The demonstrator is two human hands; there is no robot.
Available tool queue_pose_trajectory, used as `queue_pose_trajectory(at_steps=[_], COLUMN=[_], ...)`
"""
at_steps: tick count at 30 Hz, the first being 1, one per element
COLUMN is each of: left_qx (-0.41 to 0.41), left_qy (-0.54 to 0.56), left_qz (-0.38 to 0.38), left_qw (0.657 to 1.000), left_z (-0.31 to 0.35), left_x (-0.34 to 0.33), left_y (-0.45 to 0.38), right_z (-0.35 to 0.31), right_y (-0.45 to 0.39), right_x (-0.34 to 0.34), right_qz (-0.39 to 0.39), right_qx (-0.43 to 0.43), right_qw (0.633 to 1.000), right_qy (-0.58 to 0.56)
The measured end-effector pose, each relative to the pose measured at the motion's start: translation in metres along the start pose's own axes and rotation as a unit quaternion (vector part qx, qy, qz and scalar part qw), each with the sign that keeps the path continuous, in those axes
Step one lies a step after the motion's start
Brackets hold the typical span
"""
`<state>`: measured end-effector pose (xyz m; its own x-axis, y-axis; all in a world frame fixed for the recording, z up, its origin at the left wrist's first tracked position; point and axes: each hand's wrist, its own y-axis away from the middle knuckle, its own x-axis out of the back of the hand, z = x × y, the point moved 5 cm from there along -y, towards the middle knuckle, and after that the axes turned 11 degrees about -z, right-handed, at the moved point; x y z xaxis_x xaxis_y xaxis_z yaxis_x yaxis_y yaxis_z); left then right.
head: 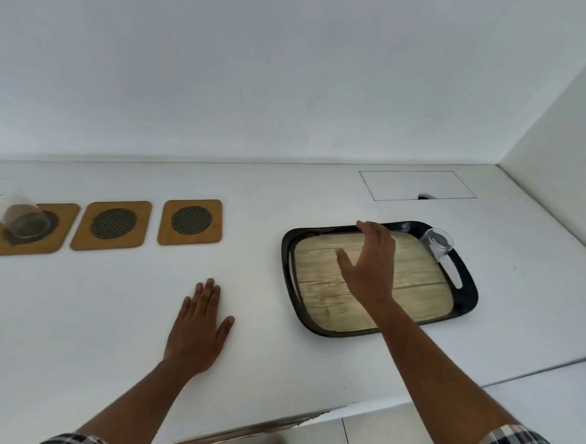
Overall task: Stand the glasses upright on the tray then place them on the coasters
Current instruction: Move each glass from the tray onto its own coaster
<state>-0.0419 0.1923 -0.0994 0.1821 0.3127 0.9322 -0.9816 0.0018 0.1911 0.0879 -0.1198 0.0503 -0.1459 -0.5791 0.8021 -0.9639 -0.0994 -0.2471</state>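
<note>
Right hand (368,260), open and empty, reached over the tray (465,301) toward the remaining glass (437,244), apparently for transfer to a coaster (190,222); left hand (197,329) lay flat and open on the desk (107,313).

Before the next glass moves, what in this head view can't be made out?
- Tray floor under the right hand: a glass may sit there, the hand hides it.
- Clear glass at the black wood-patterned tray's far right corner: transparent, too small to judge whether it is upright.
- Clear glass on the leftmost bamboo coaster: nearly cut by the left frame edge.

A white counter (107,313) meets a white wall (260,65). In the counter's far right part sits a thin-lined rectangular hatch (417,185). Below the counter's near edge shows a tiled floor (391,440)
</note>
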Motion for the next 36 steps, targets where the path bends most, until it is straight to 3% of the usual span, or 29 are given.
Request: queue_pose_trajectory(at_steps=[7, 14, 19, 28, 36], left_qx=[0.008, 0.009, -0.002, -0.036, 0.021], left_qy=[-0.02, -0.024, -0.013, 0.094, 0.075], left_qz=[0.003, 0.002, 0.0, 0.0, 0.05], left_qw=[1.0, 1.0, 1.0, 0.995, 0.996], left_z=[-0.001, -0.002, -0.002, -0.014, -0.1], left_x=[-0.004, -0.004, -0.003, 0.008, 0.043], left_y=[-0.001, -0.002, -0.001, 0.001, 0.028], right_z=[0.055, 0.085, 0.08, 0.023, -0.065], right_y=[-0.02, -0.023, -0.021, -0.014, -0.005], right_x=[0.017, 0.001, -0.002, 0.001, -0.036], right_qz=[-0.003, -0.086, -0.089, -0.062, -0.054], right_qx=[-0.031, -0.07, -0.085, 0.011, 0.072], right_qw=[0.997, 0.994, 0.992, 0.997, 0.987], right_qy=[0.071, 0.012, -0.021, -0.049, -0.13])
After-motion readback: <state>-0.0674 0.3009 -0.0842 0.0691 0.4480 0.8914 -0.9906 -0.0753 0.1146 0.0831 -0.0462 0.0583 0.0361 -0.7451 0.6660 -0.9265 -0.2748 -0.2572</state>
